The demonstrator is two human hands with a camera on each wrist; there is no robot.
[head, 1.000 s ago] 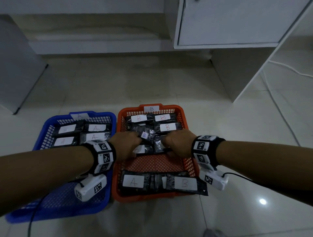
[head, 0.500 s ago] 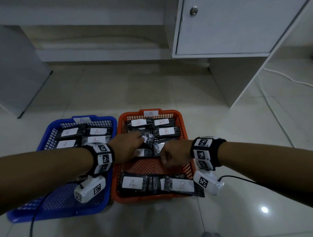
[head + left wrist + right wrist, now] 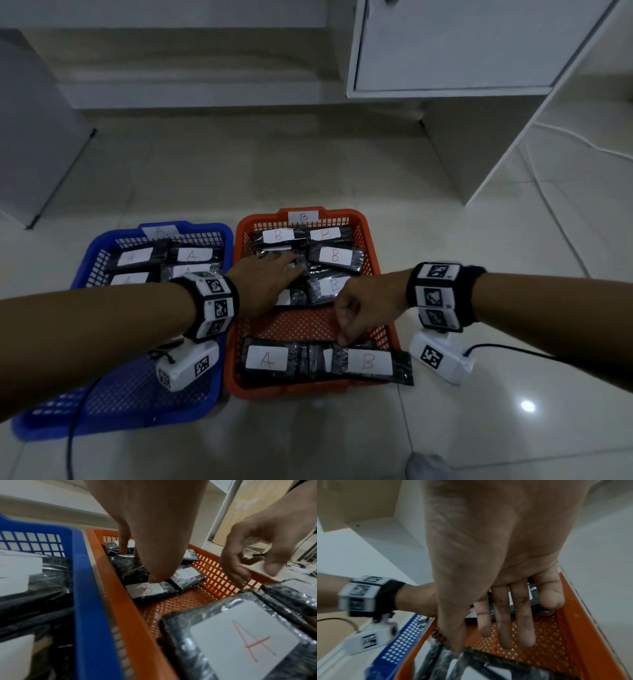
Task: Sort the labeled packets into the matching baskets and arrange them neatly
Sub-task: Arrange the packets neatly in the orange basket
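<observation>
**Tiled floor and what rests on it**

A pale, glossy tiled floor [image 3: 308, 164] is seen, with a spot of light reflected near the right. Two mesh baskets are set directly on it, side by side and just touching: a blue basket [image 3: 102, 407] on the left and an orange basket [image 3: 383, 301] on the right. A white cabinet [image 3: 455, 44] is stood on the floor behind them, well apart. A thin white cable [image 3: 561, 137] is laid across the tiles at the far right. A grey panel [image 3: 30, 137] is stood at the left edge.

A-labelled packet [image 3: 266, 360] in orange basket [image 3: 376, 263]
</observation>
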